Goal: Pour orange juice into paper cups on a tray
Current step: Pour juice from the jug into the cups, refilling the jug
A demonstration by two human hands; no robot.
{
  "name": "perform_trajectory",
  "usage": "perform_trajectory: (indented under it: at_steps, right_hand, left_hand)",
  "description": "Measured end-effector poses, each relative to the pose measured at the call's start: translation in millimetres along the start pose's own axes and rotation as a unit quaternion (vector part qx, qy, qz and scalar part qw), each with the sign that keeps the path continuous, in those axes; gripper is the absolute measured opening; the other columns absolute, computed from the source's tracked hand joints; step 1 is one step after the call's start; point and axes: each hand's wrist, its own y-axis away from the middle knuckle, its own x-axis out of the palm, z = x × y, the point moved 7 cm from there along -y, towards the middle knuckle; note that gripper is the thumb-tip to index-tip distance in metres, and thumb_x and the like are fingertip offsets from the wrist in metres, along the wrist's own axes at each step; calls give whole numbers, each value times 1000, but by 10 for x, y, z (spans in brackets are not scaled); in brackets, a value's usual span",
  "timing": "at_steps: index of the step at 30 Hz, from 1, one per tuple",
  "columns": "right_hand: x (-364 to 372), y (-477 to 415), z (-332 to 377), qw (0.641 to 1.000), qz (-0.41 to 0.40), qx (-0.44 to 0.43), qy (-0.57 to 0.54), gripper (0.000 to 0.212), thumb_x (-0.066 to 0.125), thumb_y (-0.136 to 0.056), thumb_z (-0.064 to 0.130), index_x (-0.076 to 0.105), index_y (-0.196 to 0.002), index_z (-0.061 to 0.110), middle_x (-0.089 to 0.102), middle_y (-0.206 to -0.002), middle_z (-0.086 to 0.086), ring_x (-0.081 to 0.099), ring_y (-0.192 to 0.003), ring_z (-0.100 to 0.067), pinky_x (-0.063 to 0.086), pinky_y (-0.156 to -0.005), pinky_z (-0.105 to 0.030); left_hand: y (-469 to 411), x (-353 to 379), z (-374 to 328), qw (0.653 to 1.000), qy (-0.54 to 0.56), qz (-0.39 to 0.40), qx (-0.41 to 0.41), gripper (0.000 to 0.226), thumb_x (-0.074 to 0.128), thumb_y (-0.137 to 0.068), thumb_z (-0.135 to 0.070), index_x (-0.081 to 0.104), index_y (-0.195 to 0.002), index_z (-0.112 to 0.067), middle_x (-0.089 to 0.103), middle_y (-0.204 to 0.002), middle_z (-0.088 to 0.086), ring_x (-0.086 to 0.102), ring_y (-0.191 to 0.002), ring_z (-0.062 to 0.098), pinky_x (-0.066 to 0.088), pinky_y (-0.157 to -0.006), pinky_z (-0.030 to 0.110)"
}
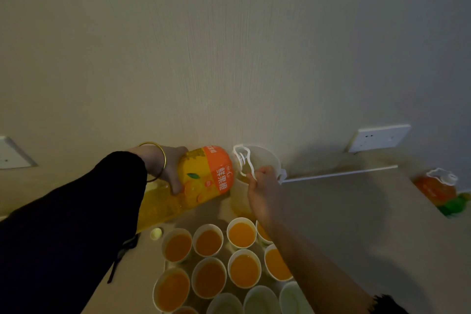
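1. Orange juice bottle (204, 176): tilted over the tabletop (344, 211), left hand (165, 168) curled round its body, mouth at clear jug (265, 160).
2. Right hand (262, 188): grips the jug; fingertips hidden.
3. Paper cups (242, 234): below, mostly filled; front row cut off.

A pale, finely ribbed wall (229, 46) fills the upper view. A white socket plate (379, 138) sits on it low at the right, and another white plate (12, 153) shows at the left edge. A thin white strip (339, 174) runs along the back of the beige surface (344, 224). At the far right stands a spare orange-labelled bottle (437, 187) with something green (455, 205) just beside it. A small yellow cap (156, 233) lies on the surface.
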Motion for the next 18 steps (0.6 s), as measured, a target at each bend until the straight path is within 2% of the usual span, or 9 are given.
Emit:
perform_trajectory:
  at_steps: [2, 5, 7, 9, 11, 13, 16, 18]
  right_hand:
    - [-95, -35, 99, 999, -22, -35, 26, 23, 42, -100, 21, 57, -112, 9, 55, -112, -3, 49, -75, -7, 39, -67, -21]
    - [-357, -78, 350, 990, -98, -101, -22, 19, 46, -98, 15, 60, -101, 2, 53, -101, -5, 45, -66, -3, 33, -58, -10]
    - [-560, -108, 592, 977, -130, -140, -93, 16, 52, -95, 12, 60, -91, -1, 49, -90, -2, 42, -64, -2, 33, -55, -7]
    - [-762, -115, 929, 962, -143, -196, -129, 17, 58, -92, 11, 62, -80, -2, 49, -84, -5, 47, -68, -11, 35, -58, -13]
    - [-872, -200, 1236, 960, -124, -200, -152, 22, 62, -89, 15, 65, -76, -2, 55, -81, -10, 52, -74, -18, 40, -70, -29]
    - [-935, -254, 1522, 961, -80, -204, -168, 22, 62, -88, 18, 68, -77, 1, 62, -76, -9, 57, -73, -21, 43, -71, -38]
    - [-960, -215, 1905, 950, -24, -235, -205, 15, 61, -89, 18, 68, -75, 19, 58, -61, 11, 52, -58, -5, 41, -62, -30]
    - [-926, -161, 2093, 948, 4, -249, -197, 17, 60, -90, 18, 66, -74, 22, 57, -59, 13, 49, -56, -3, 41, -61, -29]
  left_hand:
    - [1, -6, 4, 1000, 18, -15, 13, 97, 83, -64, -26, 25, -140, -20, 44, -135, 6, 43, -124, 29, 41, -102, 43]
    - [33, -55, 20, 996, 65, -55, 37, 98, 84, -61, -24, 25, -140, -21, 45, -133, 5, 45, -122, 28, 42, -102, 43]
    - [93, -104, 52, 988, 120, -79, 58, 101, 86, -59, -23, 25, -139, -22, 46, -130, 4, 46, -119, 27, 43, -100, 43]
    - [168, -145, 107, 974, 186, -102, 86, 108, 87, -51, -24, 25, -139, -23, 48, -125, 2, 48, -115, 25, 46, -94, 40]
    - [233, -180, 210, 951, 252, -141, 107, 105, 88, -53, -16, 26, -137, -23, 52, -114, -3, 51, -108, 22, 46, -84, 34]
    - [276, -192, 287, 929, 299, -179, 121, 101, 88, -54, -15, 26, -133, -25, 52, -105, -11, 53, -102, 19, 45, -75, 27]
    - [311, -166, 425, 906, 334, -230, 121, 105, 89, -54, -18, 24, -136, -25, 50, -104, -12, 52, -98, 15, 44, -72, 24]
    - [320, -145, 505, 893, 349, -260, 116, 107, 88, -57, -15, 21, -140, -23, 50, -110, -5, 50, -101, 18, 43, -79, 30]
